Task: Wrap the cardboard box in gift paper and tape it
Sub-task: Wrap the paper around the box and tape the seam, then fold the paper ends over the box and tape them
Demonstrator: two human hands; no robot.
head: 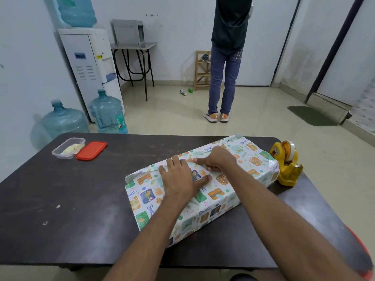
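My left fingers [175,162] are straight and slightly spread, lying flat on the top of the parcel and pressing the overlapping edge of the gift paper [215,194] down. My right fingers [199,160] lie just beyond them along the same seam, the forefinger stretched out flat and the others bent under the palm. I cannot tell whether they pinch a strip of tape or only press. The left hand [180,178] and right hand [216,158] sit side by side, almost touching, over the middle of the box [253,165]. The box lies slantwise on the dark worktop [81,199], towards its right half, fully covered along its length. At both short ends the paper looks unfolded, with a loose lip standing out at the near-left end and another at the far corner. I judge the step in hand to be closing the long seam. Next, I think one hand must hold the overlap tight while the other reaches to the yellow tape dispenser [287,166], which touches or nearly touches the box's right end. Well apart, at the far left, sit a clear tub [68,148] and its red lid [91,150].
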